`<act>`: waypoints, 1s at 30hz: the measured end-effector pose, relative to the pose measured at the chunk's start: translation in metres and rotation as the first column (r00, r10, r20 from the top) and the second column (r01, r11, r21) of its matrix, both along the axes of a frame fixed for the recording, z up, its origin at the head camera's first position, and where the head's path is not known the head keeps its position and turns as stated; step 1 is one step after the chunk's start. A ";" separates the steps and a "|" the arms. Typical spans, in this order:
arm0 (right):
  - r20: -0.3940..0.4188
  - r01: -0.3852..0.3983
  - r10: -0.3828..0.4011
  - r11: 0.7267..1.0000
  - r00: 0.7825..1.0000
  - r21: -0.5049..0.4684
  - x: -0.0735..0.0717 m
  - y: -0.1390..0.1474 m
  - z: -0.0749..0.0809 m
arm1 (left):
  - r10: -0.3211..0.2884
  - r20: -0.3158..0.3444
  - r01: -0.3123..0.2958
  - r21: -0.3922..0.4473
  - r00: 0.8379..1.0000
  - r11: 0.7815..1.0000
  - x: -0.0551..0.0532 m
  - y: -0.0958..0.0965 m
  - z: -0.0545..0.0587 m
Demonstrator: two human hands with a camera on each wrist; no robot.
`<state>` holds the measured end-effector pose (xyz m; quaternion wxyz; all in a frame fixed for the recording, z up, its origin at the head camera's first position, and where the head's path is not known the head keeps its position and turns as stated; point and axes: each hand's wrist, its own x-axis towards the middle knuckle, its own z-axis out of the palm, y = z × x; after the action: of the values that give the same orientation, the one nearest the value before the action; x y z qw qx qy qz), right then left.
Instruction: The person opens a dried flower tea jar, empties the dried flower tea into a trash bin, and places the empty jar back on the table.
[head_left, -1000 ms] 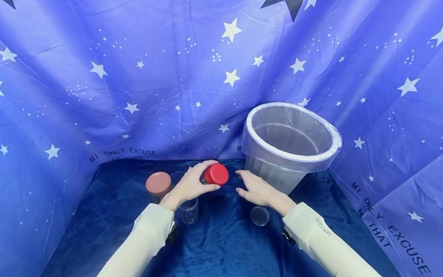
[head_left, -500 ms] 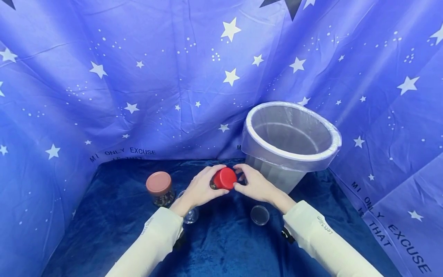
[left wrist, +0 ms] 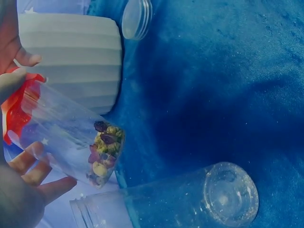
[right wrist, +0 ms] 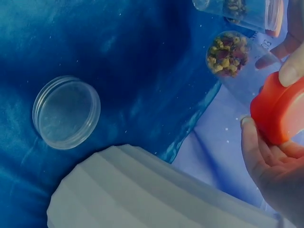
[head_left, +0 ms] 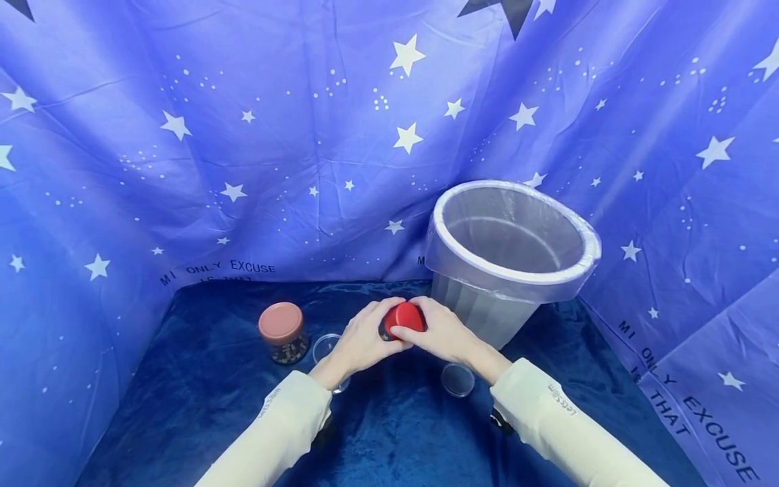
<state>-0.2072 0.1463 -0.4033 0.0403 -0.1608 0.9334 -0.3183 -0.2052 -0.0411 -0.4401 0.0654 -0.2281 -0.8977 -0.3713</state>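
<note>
Both hands are on a clear jar [left wrist: 71,126] with a red lid [head_left: 404,316] and a layer of dried flowers [right wrist: 228,54] at its bottom. My left hand [head_left: 360,337] grips the jar's body from the left, just below the lid. My right hand [head_left: 447,333] holds the red lid from the right, its thumb lying across the lid. Tilted in the wrist views, the jar has its lid end toward the hands. Beneath my left wrist stands an uncovered clear jar [left wrist: 230,194], partly hidden in the head view.
A jar with a pink lid [head_left: 280,322] and dark dried pieces stands at the left. A loose clear lid [right wrist: 66,113] lies on the blue cloth [head_left: 389,433] at the right. Behind it rises a pale bin [head_left: 481,308] with a plastic liner. A starry curtain encloses the back.
My left hand has brought the red-lidded jar to the right and slightly nearer. My right hand, earlier apart from it, has come in and taken hold of the lid.
</note>
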 end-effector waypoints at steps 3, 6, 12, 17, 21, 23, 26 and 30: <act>-0.010 0.007 -0.007 1.000 1.000 0.004 0.000 -0.002 0.000 | -0.003 0.018 0.002 0.013 1.000 1.000 0.000 -0.001 -0.001; -0.039 0.002 -0.001 1.000 0.999 0.017 -0.001 -0.002 0.001 | -0.002 0.051 0.001 0.018 0.999 1.000 0.000 -0.003 0.000; -0.056 0.001 -0.001 1.000 0.998 0.001 -0.002 0.002 0.005 | -0.012 0.116 0.014 -0.014 0.993 1.000 -0.001 -0.007 0.002; -0.046 0.000 -0.002 0.999 0.999 -0.039 -0.004 0.006 0.009 | -0.031 0.115 0.037 -0.054 0.993 0.998 -0.003 -0.009 0.003; -0.042 0.004 -0.007 0.998 0.999 -0.067 -0.004 0.008 0.011 | -0.027 0.102 0.035 -0.078 0.994 0.996 -0.004 -0.010 0.003; -0.044 0.005 -0.008 0.997 0.999 -0.076 -0.004 0.009 0.012 | -0.025 0.105 0.034 -0.086 0.994 0.996 -0.004 -0.010 0.003; -0.029 0.006 -0.009 0.997 1.000 -0.081 -0.004 0.011 0.012 | -0.014 0.104 0.024 -0.094 0.994 0.995 -0.003 -0.011 0.004; 0.008 0.010 -0.010 0.997 1.000 -0.080 -0.004 0.014 0.010 | -0.001 0.090 0.011 -0.101 0.996 0.995 0.000 -0.011 0.005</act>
<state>-0.2115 0.1599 -0.3932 0.0356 -0.1565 0.9206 -0.3559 -0.2054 -0.0518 -0.4349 0.0124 -0.2170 -0.9167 -0.3354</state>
